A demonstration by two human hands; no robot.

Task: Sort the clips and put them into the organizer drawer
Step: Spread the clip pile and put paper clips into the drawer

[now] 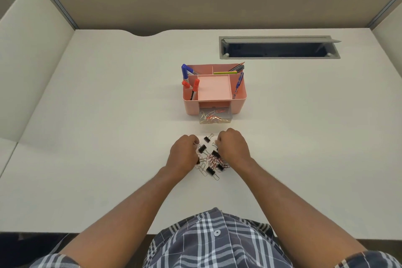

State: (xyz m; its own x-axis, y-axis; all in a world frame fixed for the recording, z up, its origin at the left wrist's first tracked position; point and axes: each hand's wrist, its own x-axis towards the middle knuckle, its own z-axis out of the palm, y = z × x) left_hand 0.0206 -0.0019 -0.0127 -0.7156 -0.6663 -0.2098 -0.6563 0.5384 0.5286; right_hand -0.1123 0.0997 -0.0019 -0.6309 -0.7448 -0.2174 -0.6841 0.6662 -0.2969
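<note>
A heap of clips (pixel 210 161) lies on the white desk in front of me: black binder clips mixed with metal and pink paper clips. One binder clip (pixel 207 138) sits apart at the far edge of the heap. My left hand (pixel 184 154) rests on the heap's left side with curled fingers pinching a paper clip. My right hand (pixel 233 146) presses on the right side, fingers curled over clips. Beyond the heap stands a pink organizer (pixel 239 102). Its clear drawer (pixel 215 118) is pulled out and holds several paper clips.
The organizer's upper compartments hold markers (pixel 186 70), red-capped pens (pixel 195 87), a blue pen (pixel 238 84) and pencils. A grey cable slot (pixel 279 47) is cut into the desk at the back right. Partition walls surround the desk.
</note>
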